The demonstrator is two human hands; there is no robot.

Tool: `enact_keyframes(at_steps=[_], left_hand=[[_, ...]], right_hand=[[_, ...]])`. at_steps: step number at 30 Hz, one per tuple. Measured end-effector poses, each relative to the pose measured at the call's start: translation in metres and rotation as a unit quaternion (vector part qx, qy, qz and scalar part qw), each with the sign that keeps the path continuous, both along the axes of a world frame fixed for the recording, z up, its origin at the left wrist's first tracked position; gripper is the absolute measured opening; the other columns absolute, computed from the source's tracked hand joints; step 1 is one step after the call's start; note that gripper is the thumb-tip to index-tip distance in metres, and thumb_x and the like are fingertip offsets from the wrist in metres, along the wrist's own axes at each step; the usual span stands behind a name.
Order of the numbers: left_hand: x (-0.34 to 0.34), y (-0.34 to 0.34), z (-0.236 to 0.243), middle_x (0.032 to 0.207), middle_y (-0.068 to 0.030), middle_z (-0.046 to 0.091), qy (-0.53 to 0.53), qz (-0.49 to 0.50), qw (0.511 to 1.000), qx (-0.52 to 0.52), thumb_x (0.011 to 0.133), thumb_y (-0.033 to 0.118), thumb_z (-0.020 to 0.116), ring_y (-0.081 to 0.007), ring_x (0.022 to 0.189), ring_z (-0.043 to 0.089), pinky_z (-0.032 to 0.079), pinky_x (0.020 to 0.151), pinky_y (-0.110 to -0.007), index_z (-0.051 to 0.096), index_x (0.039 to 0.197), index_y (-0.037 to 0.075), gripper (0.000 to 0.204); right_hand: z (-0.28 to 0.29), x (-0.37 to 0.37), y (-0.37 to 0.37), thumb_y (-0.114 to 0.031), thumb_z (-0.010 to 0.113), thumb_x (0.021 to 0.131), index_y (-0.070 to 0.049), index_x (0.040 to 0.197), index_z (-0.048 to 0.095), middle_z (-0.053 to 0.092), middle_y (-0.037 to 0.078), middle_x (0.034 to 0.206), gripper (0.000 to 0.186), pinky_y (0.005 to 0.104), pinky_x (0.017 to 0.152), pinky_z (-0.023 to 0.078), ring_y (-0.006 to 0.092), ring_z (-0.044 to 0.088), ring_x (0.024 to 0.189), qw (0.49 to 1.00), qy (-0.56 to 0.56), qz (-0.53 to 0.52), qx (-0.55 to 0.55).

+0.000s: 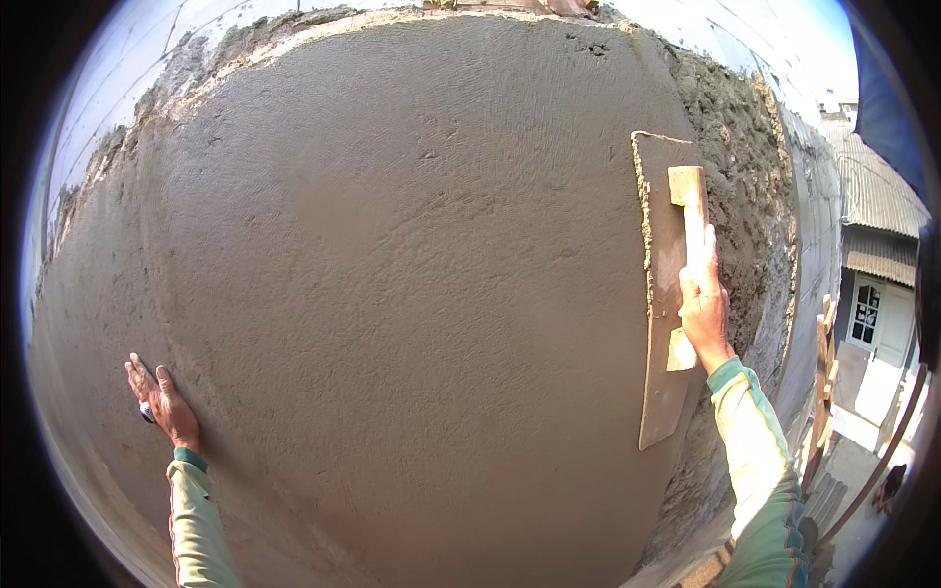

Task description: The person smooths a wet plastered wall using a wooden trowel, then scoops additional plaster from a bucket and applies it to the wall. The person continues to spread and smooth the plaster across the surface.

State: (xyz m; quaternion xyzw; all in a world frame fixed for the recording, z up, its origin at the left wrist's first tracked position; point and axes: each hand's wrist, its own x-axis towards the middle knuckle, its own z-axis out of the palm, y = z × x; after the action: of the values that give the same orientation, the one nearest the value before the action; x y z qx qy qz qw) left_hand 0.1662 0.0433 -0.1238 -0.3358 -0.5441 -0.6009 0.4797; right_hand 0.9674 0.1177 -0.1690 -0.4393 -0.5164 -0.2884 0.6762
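Observation:
My left hand (169,402) lies on the grey plastered wall (431,274) at the lower left, fingers outstretched. A small white and dark-blue bit shows beside its fingers; I cannot make out what it is. My right hand (704,304) grips the handle of a long rectangular float (660,412), held upright against the wall at the right. Mortar clings along the float's left edge. Beside the float runs a band of rough, lumpy mortar (745,167).
Pale block walling (157,44) borders the plaster above. Wooden boards (821,392) stand low at the right. Beyond them are a building with a white door (875,387), a corrugated roof (877,186) and dark blue sheeting (887,88).

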Motion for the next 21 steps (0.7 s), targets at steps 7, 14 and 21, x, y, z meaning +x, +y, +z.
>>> enact_keyframes(at_steps=[7, 14, 21], left_hand=[[-0.003, -0.004, 0.004, 0.171, -0.0168, 0.019, 0.021, -0.012, 1.000, -0.006, 0.110, 0.043, 0.037, -0.0309, 0.160, 0.011, 0.006, 0.128, -0.045, 0.027, 0.163, 0.007, 0.065], [-0.001, 0.011, 0.000, 0.170, -0.0181, 0.021, 0.020, -0.036, 0.999, 0.001, 0.110, 0.041, 0.037, -0.0312, 0.159, 0.013, 0.007, 0.128, -0.045, 0.028, 0.163, 0.005, 0.064], [-0.010, -0.005, 0.005, 0.170, -0.0180, 0.022, 0.018, -0.010, 1.000, 0.017, 0.110, 0.043, 0.037, -0.0314, 0.159, 0.013, 0.008, 0.128, -0.045, 0.029, 0.163, 0.007, 0.065]], right_hand=[[0.187, 0.015, -0.001, -0.036, 0.050, 0.100, -0.034, 0.164, 0.016, 0.073, 0.029, 0.101, 0.072, 0.0573, 0.083, 0.055, 0.0484, 0.072, 0.092, 0.996, 0.034, -0.064, -0.055], [0.213, 0.073, 0.016, -0.025, 0.052, 0.101, -0.024, 0.165, 0.018, 0.067, 0.026, 0.128, 0.072, 0.0398, 0.063, 0.060, 0.0285, 0.071, 0.065, 0.993, 0.103, -0.037, -0.032], [0.158, 0.001, -0.002, -0.031, 0.052, 0.100, -0.031, 0.165, 0.015, 0.071, 0.029, 0.114, 0.075, 0.0553, 0.085, 0.056, 0.0478, 0.071, 0.098, 0.993, 0.044, -0.072, -0.078]])
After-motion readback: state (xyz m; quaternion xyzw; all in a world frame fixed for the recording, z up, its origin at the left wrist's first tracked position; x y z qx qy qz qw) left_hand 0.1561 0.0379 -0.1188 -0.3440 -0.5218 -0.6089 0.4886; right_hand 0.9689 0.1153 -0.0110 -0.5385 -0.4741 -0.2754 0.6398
